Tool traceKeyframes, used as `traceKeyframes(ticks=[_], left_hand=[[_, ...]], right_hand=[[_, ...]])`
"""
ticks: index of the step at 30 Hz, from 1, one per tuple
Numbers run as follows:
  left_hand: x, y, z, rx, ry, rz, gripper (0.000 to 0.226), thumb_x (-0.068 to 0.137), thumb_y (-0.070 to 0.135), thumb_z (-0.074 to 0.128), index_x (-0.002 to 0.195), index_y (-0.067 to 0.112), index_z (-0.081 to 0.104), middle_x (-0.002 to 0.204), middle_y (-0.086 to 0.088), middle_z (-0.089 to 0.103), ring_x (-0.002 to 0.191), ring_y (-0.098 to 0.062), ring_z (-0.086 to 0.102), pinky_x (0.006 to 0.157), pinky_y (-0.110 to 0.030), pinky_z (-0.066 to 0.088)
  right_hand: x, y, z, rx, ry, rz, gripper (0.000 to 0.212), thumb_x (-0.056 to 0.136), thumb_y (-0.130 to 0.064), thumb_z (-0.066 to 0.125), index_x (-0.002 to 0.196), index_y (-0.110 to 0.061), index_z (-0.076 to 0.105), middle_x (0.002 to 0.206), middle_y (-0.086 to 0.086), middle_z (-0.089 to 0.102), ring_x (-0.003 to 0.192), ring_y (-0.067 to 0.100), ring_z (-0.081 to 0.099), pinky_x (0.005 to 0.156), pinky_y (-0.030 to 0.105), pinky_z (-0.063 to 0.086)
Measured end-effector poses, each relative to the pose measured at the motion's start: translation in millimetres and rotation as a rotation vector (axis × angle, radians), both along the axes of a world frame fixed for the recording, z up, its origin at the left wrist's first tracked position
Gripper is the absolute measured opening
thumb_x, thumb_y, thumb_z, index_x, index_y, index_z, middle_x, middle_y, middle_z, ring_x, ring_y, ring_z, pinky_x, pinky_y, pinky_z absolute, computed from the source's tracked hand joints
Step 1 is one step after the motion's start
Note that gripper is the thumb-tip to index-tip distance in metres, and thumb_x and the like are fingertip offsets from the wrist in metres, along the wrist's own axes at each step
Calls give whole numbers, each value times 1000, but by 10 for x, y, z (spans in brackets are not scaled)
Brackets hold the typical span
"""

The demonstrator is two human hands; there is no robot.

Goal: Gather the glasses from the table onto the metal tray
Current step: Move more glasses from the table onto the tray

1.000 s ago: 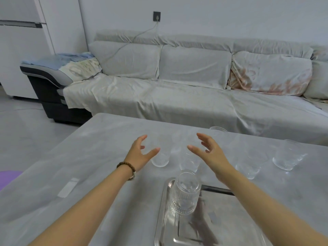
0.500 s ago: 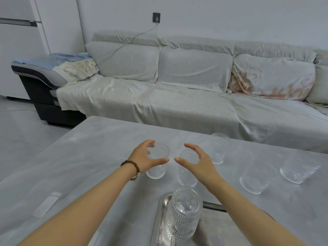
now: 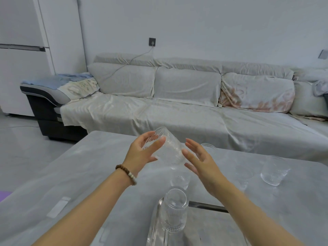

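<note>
Big grey sofa at the back, grey table in front. The metal tray sits at the near edge with one ribbed glass standing on it. The left hand is wrapped around a tilted glass lifted off the table, while the right hand is spread wide beside it. Four more glasses sit on the table.

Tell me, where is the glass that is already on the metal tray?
In the head view, the ribbed glass stands upright at the bottom centre, on the metal tray's far left corner.
</note>
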State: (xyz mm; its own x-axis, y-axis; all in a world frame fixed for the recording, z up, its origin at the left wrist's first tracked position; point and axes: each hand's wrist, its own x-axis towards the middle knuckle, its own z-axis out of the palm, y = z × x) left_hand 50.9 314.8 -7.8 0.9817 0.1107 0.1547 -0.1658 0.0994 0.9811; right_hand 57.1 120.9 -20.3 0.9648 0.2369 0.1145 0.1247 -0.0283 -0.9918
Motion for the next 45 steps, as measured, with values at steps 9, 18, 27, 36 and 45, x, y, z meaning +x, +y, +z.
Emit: traceKeyframes(ticks=[9, 18, 27, 36, 45], left_hand=[[-388, -605, 50, -124, 38, -190, 75, 56, 61, 71, 120, 25, 55, 124, 2, 60, 116, -12, 57, 78, -26, 56], [-391, -577, -599, 525, 51, -116, 79, 69, 71, 45, 135, 29, 41, 137, 8, 46, 129, -11, 40, 103, -26, 30], [-402, -537, -1096, 522, 231, -111, 81, 79, 47, 63, 144, 22, 22, 151, -1, 28, 136, -20, 32, 106, -33, 32], [-485, -605, -1176, 388, 200, -103, 58, 81, 47, 59, 130, 22, 41, 128, 1, 50, 112, -14, 50, 90, -27, 40], [-489, -609, -1202, 357, 216, -105, 58, 79, 53, 57, 129, 29, 39, 136, 0, 47, 119, -17, 47, 93, -30, 40]], right_hand=[[-517, -531, 253, 172, 90, -13, 68, 66, -47, 70, 124, -14, 59, 113, 8, 73, 103, 23, 70, 79, 30, 58], [-738, -1015, 106, -203, -47, -313, 78, 46, -51, 83, 116, -26, 57, 108, -6, 66, 88, 11, 70, 75, 26, 55], [-668, -995, -346, -600, -179, -247, 71, 63, -34, 86, 128, -28, 57, 129, -6, 58, 107, 9, 58, 80, 17, 51], [-601, -758, -622, -786, -175, -131, 64, 69, -32, 82, 129, -29, 58, 142, -3, 49, 122, 13, 52, 100, 19, 35], [-578, -684, -750, -837, -185, -119, 64, 69, -35, 82, 128, -28, 59, 144, -3, 48, 129, 15, 48, 109, 32, 35]])
